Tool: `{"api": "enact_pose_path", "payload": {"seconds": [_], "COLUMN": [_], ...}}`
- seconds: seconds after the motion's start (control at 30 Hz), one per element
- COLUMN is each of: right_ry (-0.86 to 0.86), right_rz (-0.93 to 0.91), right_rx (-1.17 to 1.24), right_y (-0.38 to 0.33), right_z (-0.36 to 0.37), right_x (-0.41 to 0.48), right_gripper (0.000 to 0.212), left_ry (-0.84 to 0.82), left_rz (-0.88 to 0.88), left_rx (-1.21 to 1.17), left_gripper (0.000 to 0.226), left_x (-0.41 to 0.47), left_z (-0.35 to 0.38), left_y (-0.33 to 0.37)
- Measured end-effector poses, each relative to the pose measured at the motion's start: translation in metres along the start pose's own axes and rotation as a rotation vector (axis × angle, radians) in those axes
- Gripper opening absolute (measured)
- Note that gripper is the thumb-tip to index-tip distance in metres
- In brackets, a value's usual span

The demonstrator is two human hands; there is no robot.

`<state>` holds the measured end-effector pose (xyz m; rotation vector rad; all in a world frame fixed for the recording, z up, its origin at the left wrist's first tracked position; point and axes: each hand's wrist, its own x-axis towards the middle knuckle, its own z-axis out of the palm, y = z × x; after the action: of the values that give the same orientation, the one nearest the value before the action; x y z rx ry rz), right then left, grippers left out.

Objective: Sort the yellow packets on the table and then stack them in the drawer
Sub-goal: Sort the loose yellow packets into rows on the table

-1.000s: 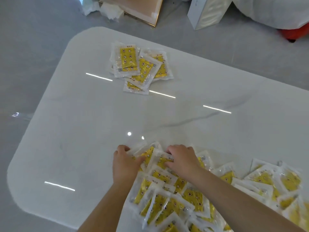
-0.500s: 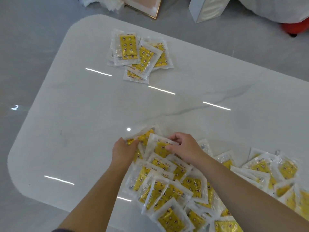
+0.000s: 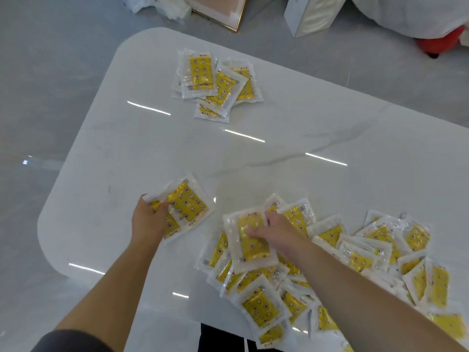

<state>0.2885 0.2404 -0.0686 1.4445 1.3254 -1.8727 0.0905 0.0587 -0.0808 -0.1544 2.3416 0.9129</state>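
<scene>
Since half a second ago my left hand [image 3: 148,219] has pulled off to the left of the heap, taking a bunch of packets [image 3: 186,201] with it, and my right hand [image 3: 276,231] has come down on the heap's top. Head view: the left hand's fingers are curled round the near-left edge of the bunch, thumb on top; I cannot tell whether the fanned bunch touches the white table [image 3: 127,161]. The right hand's fingers are curled over a single packet [image 3: 251,243], thumb at its far edge; it lies on top of the loose heap [image 3: 355,255] at the table's near right. A sorted group [image 3: 215,82] of overlapping yellow packets lies near the far edge, well apart from both hands. On the floor beyond lie a gold-edged frame [image 3: 215,8] and a white box [image 3: 309,16]
</scene>
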Motion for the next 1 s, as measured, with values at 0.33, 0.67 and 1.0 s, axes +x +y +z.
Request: {"api": "enact_pose_path", "payload": {"seconds": [0.33,0.67,1.0], "right_ry": [-0.216,0.278,0.217], "right_rz": [-0.149,0.009,-0.11], "right_rx": [-1.023,-0.735,-0.688], "right_y": [0.014,0.118,0.119], "right_z": [0.021,0.034,0.036], "right_x": [-0.017,-0.056,-0.06], "right_gripper": [0.043,0.009,0.027], "left_ry": [-0.235,-0.149,-0.066], "left_rz": [0.075,0.052,0.059], "left_rx": [0.265,0.249,0.217], "left_gripper": [0.011,0.008,0.013], "left_x": [-0.03,-0.077,-0.087], "left_z": [-0.014,0.003,0.009], "left_y": [-0.027,-0.051,-0.051]}}
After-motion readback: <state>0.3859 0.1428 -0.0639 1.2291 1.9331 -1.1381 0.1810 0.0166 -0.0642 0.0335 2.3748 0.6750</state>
